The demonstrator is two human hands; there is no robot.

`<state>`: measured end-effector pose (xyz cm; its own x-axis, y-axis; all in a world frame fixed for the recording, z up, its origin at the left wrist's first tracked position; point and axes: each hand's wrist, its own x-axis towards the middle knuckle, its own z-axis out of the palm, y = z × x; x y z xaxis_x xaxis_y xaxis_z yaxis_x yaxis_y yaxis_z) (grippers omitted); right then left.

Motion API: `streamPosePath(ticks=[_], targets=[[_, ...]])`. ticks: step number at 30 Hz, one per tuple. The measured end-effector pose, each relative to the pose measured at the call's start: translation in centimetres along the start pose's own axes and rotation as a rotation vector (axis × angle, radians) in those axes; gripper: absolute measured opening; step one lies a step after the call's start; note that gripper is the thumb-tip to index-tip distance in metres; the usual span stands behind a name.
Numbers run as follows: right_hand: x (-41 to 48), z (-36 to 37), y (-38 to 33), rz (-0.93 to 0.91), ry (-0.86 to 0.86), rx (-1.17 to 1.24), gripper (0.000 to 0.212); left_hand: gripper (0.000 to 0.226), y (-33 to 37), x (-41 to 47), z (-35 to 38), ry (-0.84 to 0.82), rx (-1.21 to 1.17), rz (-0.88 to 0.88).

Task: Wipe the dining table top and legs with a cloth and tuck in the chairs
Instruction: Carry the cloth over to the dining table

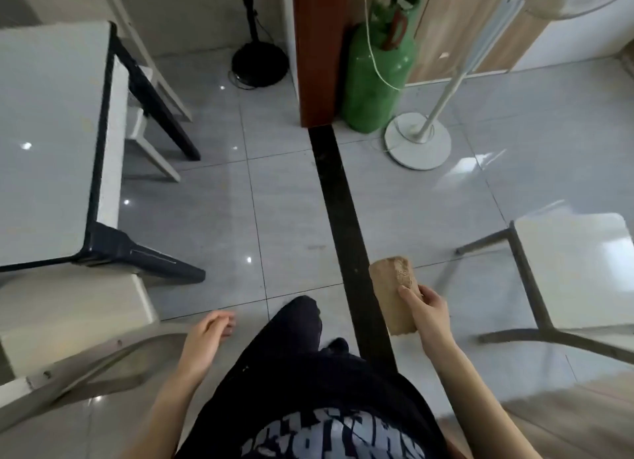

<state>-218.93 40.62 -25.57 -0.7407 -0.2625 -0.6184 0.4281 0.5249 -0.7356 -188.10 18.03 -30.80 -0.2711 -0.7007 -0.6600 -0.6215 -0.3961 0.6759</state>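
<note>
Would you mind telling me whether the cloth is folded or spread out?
Folded: the cloth is a compact tan block held in the right hand, with nothing hanging loose.

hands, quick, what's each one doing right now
Left hand: empty, fingers loosely curled, touching nothing.
Right hand: closed on the folded tan cloth, held above the floor.
</note>
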Motion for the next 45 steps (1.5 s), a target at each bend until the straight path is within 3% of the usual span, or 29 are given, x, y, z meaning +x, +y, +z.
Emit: streamPosePath(ticks=[8, 13, 23, 31, 39, 45], targets=[[10.9, 6.5, -9.0, -0.014, -0.106, -0.175, 0.026, 0.026, 5.1, 7.7, 0.7, 0.127, -0.130, -0.041], [16.5, 9.7, -15.2, -0.026, -0.061, -0.235, 0.011, 0.021, 13.2, 15.0, -0.4, 0.111, -0.201, -0.001], [28.2, 19.0, -28.4, -0.062, -0.134, -0.373, 0.020, 0.022, 23.9, 25.0, -4.3, 0.237, -0.329, 0.041], [38.3, 34.0, -41.0, -0.206, -0.395, -0.511, 0.023, 0.022, 27.9, 31.0, -6.9, 0.466, -0.527, -0.125], [40.9, 50.5, -50.6, -0.411, -0.697, -0.774, 0.038, 0.017, 30.6, 33.3, -8.1, 0.706, -0.733, -0.293], [38.5, 61.5, -53.8, -0.464, -0.926, -0.827, 0.016, 0.026, 32.3, 35.3, -13.6, 0.851, -0.701, -0.320]])
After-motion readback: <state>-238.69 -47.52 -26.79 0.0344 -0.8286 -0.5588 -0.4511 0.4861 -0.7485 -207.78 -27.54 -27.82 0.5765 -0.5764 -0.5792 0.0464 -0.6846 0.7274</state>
